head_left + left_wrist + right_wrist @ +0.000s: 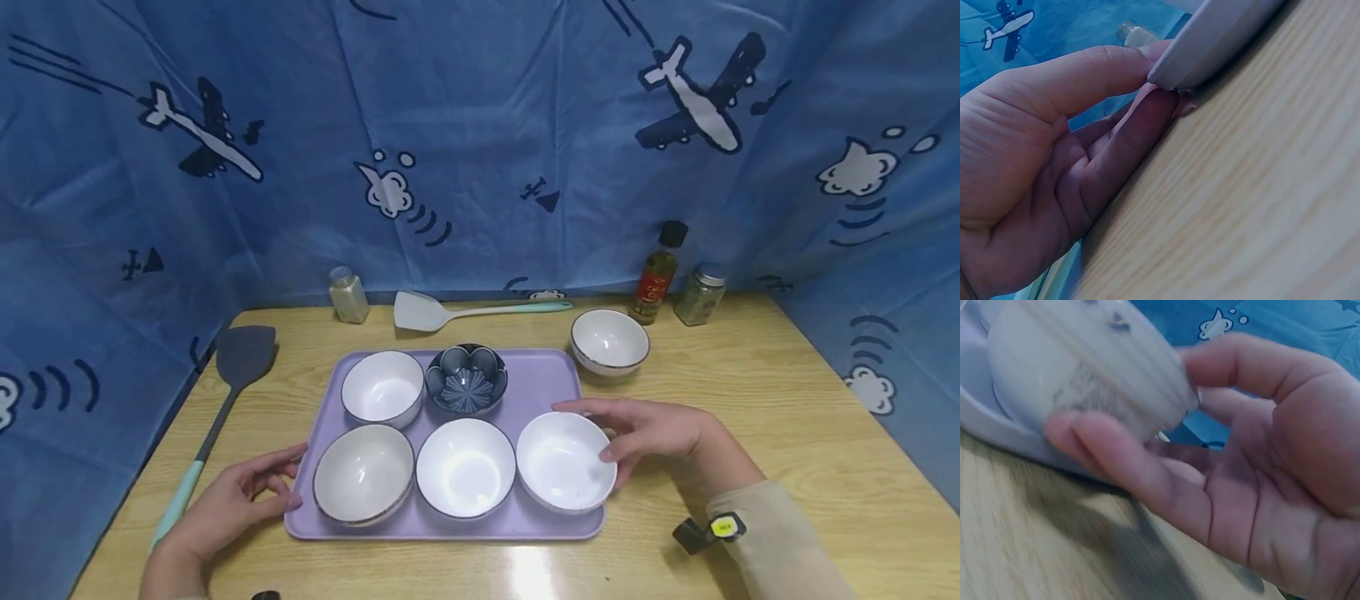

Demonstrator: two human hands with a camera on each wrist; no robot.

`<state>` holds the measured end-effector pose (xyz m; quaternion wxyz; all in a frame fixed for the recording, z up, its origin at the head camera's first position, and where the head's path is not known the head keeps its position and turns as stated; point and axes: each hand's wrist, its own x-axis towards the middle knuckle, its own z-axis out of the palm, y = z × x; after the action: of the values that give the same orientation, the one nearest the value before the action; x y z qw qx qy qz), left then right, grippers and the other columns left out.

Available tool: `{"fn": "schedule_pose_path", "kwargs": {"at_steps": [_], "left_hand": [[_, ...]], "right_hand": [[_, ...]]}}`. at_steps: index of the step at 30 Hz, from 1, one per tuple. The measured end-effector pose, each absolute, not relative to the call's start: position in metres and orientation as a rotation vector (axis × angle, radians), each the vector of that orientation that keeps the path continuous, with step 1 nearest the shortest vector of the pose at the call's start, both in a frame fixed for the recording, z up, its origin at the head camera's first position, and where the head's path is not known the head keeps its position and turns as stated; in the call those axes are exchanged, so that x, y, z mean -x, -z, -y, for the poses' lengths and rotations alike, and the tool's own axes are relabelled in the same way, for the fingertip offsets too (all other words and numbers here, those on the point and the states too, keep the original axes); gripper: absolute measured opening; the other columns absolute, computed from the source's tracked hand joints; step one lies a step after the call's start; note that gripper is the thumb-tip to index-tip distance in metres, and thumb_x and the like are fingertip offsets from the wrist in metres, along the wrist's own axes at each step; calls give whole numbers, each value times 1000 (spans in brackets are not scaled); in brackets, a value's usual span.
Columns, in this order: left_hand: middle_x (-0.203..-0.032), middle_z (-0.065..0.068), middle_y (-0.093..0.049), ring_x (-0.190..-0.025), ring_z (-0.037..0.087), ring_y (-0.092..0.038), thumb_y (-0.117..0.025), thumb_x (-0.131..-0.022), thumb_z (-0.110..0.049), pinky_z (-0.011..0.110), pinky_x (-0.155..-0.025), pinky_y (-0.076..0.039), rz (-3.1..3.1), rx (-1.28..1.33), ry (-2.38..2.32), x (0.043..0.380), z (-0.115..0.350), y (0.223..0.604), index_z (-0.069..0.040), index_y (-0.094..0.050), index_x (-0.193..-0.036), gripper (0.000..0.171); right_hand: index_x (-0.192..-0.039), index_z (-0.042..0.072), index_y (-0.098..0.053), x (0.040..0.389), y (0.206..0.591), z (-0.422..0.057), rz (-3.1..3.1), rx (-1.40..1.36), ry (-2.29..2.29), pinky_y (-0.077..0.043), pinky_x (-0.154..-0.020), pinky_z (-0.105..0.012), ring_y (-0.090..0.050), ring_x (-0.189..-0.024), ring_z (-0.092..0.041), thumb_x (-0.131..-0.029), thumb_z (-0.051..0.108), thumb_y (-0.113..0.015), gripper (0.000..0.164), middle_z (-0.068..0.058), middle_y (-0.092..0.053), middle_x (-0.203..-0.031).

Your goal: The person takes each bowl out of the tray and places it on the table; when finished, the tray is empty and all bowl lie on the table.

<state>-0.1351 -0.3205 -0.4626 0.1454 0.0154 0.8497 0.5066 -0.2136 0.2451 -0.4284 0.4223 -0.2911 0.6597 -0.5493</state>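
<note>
A lilac tray (534, 523) lies on the wooden table, carrying several white bowls and a dark blue flower-patterned bowl (467, 382). At the tray's left rim, my left hand (242, 498) pinches the edge; in the left wrist view the thumb is over the rim and the fingers (1132, 140) are beneath it. My right hand (651, 433) grips the white bowl (566, 467) at the tray's front right, thumb at the rim. In the right wrist view, fingers (1116, 447) lie along the patterned outside of that bowl, which is tilted there.
Beyond the tray's back right corner stands another bowl (609, 340), near an oil bottle (654, 279) and a spice jar (701, 296). A white shaker (348, 296) and a pale turner (422, 312) are at the back. A dark turner (243, 354) lies left. A blue curtain (465, 125) hangs behind.
</note>
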Motion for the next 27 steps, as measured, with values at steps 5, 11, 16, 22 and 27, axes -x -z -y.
{"fn": "schedule_pose_path", "kwargs": {"at_steps": [5,11,16,22,27], "left_hand": [[-121,16,-63,-90,12,-64,-81,-83,-24,19,-81,-50,-2453,-90,-1486,134,318,468,-9,-50,-146,72],[-121,16,-62,-90,12,-64,-81,-83,-25,20,-82,-49,-2450,-71,-1484,134,319,470,-10,-50,-147,72],[-121,16,-62,-90,12,-64,-81,-83,-23,20,-81,-50,-2439,-75,-1499,133,319,471,-8,-50,-146,72],[-120,16,-62,-89,12,-64,-81,-83,-23,20,-81,-49,-2459,-74,-1496,132,321,469,-8,-50,-146,72],[-120,15,-62,-89,12,-64,-81,-83,-26,19,-82,-48,-2478,-74,-1460,134,324,466,-11,-50,-146,72]], "right_hand": [[-157,14,-28,213,426,-249,-1700,735,1378,-56,-73,-58,-56,-120,-33,-93,-1,-59,73,-24,-22,-156],[-158,12,-25,215,415,-263,-1744,751,1463,-55,-72,-61,-56,-119,-32,-95,-2,-56,72,-15,-28,-155],[-159,11,-21,218,399,-279,-1755,778,1538,-55,-73,-61,-56,-119,-28,-96,-5,-50,71,-2,-36,-152],[-159,15,-22,220,381,-300,-1903,678,1573,-57,-76,-54,-62,-109,-29,-96,-4,-52,72,-3,-44,-143],[-159,19,-23,224,380,-322,-1923,592,1648,-56,-81,-56,-66,-106,-28,-98,-5,-50,71,4,-47,-141]]}}
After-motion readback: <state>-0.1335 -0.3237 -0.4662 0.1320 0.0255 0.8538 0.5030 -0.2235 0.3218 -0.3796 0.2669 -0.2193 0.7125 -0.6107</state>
